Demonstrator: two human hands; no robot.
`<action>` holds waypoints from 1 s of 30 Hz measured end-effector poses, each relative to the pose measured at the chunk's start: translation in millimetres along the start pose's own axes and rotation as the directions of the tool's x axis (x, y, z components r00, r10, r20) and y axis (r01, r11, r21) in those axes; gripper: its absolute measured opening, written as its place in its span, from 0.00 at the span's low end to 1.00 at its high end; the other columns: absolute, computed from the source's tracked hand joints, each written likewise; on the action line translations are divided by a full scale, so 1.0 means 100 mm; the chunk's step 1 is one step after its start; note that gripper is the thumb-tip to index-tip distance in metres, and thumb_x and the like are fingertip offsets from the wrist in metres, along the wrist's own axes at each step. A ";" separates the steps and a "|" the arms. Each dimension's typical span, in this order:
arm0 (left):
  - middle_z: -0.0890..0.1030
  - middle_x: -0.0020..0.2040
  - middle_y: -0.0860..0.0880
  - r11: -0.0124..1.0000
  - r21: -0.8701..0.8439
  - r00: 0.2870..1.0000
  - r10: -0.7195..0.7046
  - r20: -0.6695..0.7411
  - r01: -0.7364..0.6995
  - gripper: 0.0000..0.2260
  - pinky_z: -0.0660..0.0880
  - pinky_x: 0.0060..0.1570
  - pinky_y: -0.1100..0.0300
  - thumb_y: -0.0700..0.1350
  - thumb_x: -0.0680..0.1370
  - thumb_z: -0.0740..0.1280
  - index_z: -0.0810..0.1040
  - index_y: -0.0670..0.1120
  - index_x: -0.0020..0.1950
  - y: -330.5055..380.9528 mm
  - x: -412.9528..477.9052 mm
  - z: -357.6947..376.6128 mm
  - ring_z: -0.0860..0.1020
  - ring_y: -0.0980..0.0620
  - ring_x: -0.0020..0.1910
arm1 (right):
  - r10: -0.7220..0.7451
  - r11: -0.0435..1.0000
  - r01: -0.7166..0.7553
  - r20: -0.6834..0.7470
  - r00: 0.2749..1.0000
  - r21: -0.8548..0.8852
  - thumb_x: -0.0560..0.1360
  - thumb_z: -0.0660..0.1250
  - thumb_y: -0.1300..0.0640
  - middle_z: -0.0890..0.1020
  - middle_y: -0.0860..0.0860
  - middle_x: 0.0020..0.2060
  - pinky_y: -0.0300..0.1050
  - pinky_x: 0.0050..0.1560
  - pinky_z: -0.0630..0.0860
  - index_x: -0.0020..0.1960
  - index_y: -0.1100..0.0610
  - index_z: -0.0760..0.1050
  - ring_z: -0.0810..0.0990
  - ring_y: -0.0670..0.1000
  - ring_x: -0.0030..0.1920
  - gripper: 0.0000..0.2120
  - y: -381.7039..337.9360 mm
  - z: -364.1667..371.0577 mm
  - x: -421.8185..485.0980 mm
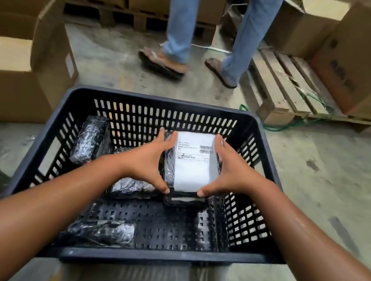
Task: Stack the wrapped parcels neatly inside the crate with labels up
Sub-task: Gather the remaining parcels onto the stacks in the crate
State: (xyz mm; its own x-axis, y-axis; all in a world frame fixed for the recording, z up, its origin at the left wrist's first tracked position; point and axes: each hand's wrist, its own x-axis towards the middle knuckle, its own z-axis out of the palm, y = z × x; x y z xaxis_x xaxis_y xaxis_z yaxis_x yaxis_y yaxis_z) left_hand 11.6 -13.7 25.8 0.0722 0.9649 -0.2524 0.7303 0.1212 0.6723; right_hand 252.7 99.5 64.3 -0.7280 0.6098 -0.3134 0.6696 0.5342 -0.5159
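Observation:
A black slotted plastic crate (161, 103) stands on the concrete floor in front of me. Both hands hold one wrapped parcel (193, 166) inside it at the back right, white label facing up. My left hand (149, 161) grips its left side, my right hand (228, 172) its right side. This parcel rests on top of another black-wrapped parcel (184, 200). A third parcel (131, 186) lies just left of that, partly under my left wrist. One parcel (89, 139) leans at the crate's back left. Another (103, 230) lies at the front left.
A person in jeans and sandals (163, 61) stands just beyond the crate. An open cardboard box (13, 77) sits at left. A wooden pallet (286, 88) with cartons and green string lies at right. More cartons on pallets line the back.

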 end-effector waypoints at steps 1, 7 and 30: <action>0.30 0.75 0.52 1.000 0.012 1.000 -0.012 0.009 0.012 0.67 0.46 0.73 0.62 0.52 0.59 0.84 0.36 0.54 0.80 0.00 0.05 0.01 0.41 0.51 0.79 | 0.015 1.000 -0.015 0.002 1.000 0.001 0.54 0.87 0.41 0.43 0.51 0.84 0.47 0.81 0.48 0.82 0.59 0.33 0.46 0.51 0.82 0.79 0.00 -0.01 0.04; 0.32 0.80 0.44 0.997 0.054 0.998 -0.050 0.047 0.047 0.61 0.75 0.64 0.59 0.45 0.64 0.81 0.38 0.50 0.81 0.00 0.23 0.08 0.61 0.42 0.77 | 0.096 0.993 -0.097 0.026 0.995 0.061 0.55 0.87 0.42 0.46 0.51 0.84 0.47 0.79 0.50 0.83 0.58 0.37 0.49 0.54 0.82 0.76 0.12 0.08 0.23; 0.30 0.79 0.50 0.988 -0.097 0.992 -0.125 -0.025 0.122 0.68 0.46 0.74 0.56 0.63 0.56 0.83 0.39 0.57 0.81 -0.18 0.26 0.26 0.44 0.45 0.80 | 0.140 0.975 -0.146 0.047 0.989 0.166 0.56 0.88 0.46 0.53 0.50 0.83 0.43 0.76 0.52 0.84 0.54 0.47 0.54 0.54 0.81 0.69 0.23 0.11 0.37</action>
State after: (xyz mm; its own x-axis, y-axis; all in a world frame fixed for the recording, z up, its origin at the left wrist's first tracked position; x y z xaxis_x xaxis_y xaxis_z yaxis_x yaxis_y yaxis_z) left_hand 18.0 3.3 -10.4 -0.0364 0.9477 -0.3172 0.6646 0.2600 0.7005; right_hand 239.0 128.3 32.4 -0.6329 0.6506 -0.4197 0.7351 0.3347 -0.5896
